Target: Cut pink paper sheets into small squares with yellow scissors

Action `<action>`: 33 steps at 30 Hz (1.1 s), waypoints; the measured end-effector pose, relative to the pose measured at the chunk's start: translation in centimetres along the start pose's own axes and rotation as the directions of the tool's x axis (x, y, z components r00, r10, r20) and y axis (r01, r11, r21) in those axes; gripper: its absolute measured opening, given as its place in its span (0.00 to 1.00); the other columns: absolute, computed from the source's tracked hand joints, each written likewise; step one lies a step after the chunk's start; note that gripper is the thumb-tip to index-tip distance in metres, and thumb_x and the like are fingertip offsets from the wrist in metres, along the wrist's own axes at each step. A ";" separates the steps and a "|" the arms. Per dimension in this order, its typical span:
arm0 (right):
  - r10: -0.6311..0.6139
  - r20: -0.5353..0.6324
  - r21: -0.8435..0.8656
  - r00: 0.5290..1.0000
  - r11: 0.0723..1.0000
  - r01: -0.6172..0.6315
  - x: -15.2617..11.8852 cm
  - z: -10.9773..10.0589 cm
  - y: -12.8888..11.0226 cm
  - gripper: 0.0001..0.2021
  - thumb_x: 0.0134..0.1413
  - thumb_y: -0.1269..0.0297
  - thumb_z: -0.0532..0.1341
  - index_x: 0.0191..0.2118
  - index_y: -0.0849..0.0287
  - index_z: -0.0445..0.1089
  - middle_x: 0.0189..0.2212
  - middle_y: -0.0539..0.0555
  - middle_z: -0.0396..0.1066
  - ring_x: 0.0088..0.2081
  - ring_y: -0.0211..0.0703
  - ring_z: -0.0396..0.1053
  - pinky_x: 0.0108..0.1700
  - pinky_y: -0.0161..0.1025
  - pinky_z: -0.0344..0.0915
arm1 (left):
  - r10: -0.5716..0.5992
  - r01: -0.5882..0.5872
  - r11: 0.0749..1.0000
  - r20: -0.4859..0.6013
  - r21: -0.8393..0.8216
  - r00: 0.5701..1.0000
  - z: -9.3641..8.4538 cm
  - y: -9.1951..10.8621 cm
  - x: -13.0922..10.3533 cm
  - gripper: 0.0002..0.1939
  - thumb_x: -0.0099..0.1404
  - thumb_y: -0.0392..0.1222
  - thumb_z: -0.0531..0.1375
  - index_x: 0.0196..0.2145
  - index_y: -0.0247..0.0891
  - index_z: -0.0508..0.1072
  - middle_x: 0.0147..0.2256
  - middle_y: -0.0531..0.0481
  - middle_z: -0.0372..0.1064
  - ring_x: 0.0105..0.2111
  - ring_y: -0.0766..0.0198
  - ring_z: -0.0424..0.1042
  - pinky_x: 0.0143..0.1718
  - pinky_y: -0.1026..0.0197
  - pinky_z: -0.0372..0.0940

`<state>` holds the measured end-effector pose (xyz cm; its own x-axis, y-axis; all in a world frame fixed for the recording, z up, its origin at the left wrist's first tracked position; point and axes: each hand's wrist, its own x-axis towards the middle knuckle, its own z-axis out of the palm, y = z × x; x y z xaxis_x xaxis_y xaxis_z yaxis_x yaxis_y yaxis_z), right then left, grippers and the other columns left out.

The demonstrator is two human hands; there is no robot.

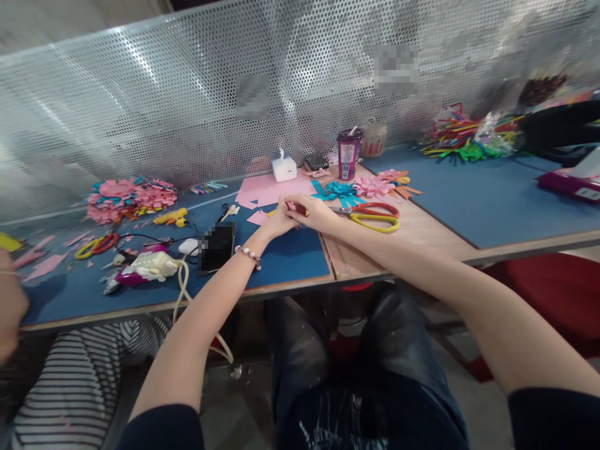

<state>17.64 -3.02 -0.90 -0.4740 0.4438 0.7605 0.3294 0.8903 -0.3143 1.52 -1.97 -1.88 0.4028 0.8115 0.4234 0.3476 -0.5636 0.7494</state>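
Hands meeting on blue mat [290,253] at desk's middle: left hand [276,223] and right hand [315,212], fingers curled and touching, pinching small pink paper piece [291,207]. Pink sheet [272,189] just behind; red-and-yellow scissors [372,217] right beside right hand. Paper flowers [359,189] beyond scissors. Glue gun [145,267] well left.

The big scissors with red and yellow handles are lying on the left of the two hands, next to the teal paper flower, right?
Not quite. The scissors lie to the right of the hands, just beyond the right hand, not on the left. The rest holds: red and yellow handles, and the teal paper flower sits close behind them. The head view shows it.
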 end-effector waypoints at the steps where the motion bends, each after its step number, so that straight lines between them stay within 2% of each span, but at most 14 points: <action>1: 0.001 0.010 0.012 1.000 1.000 -0.001 0.1 -0.1 -0.1 0.14 0.56 0.65 0.59 0.48 0.60 0.70 0.43 0.56 0.73 0.42 0.45 0.70 0.47 0.43 0.66 | -0.002 0.002 1.000 0.012 0.010 1.000 -0.2 0.0 0.0 0.23 0.52 0.33 0.63 0.45 0.34 0.59 0.38 0.47 0.63 0.32 0.64 0.68 0.39 0.56 0.67; 5: 0.020 0.040 0.047 0.999 0.999 -0.022 0.3 -0.4 0.2 0.15 0.53 0.63 0.64 0.47 0.59 0.72 0.39 0.54 0.74 0.38 0.43 0.70 0.44 0.42 0.67 | -0.018 0.015 0.999 0.075 0.036 0.997 -0.7 0.4 -0.1 0.18 0.52 0.36 0.64 0.39 0.36 0.61 0.35 0.50 0.62 0.28 0.65 0.67 0.34 0.57 0.67; 11: 0.023 0.051 0.058 0.998 0.998 -0.025 0.4 -0.7 0.2 0.15 0.53 0.64 0.65 0.47 0.61 0.74 0.35 0.54 0.74 0.34 0.41 0.69 0.40 0.40 0.67 | -0.001 -0.006 0.997 0.083 0.080 0.997 -0.5 0.7 -0.1 0.11 0.53 0.36 0.63 0.31 0.37 0.63 0.36 0.49 0.59 0.32 0.63 0.66 0.37 0.55 0.67; 14: 0.009 0.068 0.042 0.998 0.999 -0.012 0.4 -0.7 -0.2 0.14 0.53 0.63 0.65 0.46 0.61 0.75 0.35 0.54 0.74 0.35 0.40 0.69 0.41 0.39 0.67 | 0.024 -0.029 0.996 0.063 0.082 0.998 -0.3 0.6 0.0 0.12 0.53 0.37 0.63 0.33 0.39 0.62 0.38 0.47 0.58 0.35 0.60 0.66 0.38 0.53 0.68; 20: -0.013 0.153 -0.008 0.988 1.000 0.015 0.4 -0.6 -0.7 0.20 0.56 0.62 0.63 0.54 0.62 0.71 0.42 0.58 0.74 0.40 0.41 0.69 0.44 0.38 0.65 | 0.063 -0.066 0.996 0.058 0.062 0.996 0.2 1.1 -0.2 0.18 0.51 0.37 0.64 0.38 0.39 0.61 0.38 0.47 0.60 0.41 0.57 0.66 0.45 0.51 0.67; 26: 0.008 0.164 -0.054 0.986 0.999 0.001 0.2 -0.6 -0.7 0.21 0.59 0.59 0.60 0.56 0.64 0.68 0.46 0.61 0.73 0.43 0.45 0.70 0.47 0.41 0.66 | 0.092 -0.097 0.993 0.079 0.061 0.993 0.1 1.4 -0.1 0.16 0.51 0.36 0.64 0.38 0.38 0.64 0.40 0.45 0.63 0.43 0.55 0.66 0.49 0.49 0.63; 30: 0.034 0.154 -0.077 0.987 0.997 -0.023 -0.1 -0.8 -0.7 0.26 0.60 0.56 0.59 0.60 0.63 0.63 0.44 0.61 0.75 0.40 0.47 0.72 0.44 0.44 0.68 | 0.115 -0.122 0.991 0.124 0.049 0.986 0.2 1.1 0.0 0.14 0.54 0.35 0.61 0.39 0.35 0.67 0.39 0.45 0.66 0.40 0.57 0.68 0.47 0.52 0.65; 33: 0.033 0.164 -0.073 0.986 0.997 -0.021 -0.1 -0.8 -0.8 0.23 0.62 0.57 0.57 0.59 0.60 0.65 0.46 0.59 0.75 0.42 0.46 0.72 0.46 0.42 0.67 | 0.122 -0.128 0.991 0.119 0.044 0.985 0.2 0.9 0.2 0.13 0.54 0.36 0.62 0.39 0.35 0.69 0.40 0.44 0.68 0.41 0.57 0.68 0.48 0.52 0.64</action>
<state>18.09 -3.92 -0.29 -0.5905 0.4838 0.6460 0.3983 0.8708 -0.2882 2.07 -2.39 -1.24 0.5399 0.7122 0.4486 0.3297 -0.6693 0.6658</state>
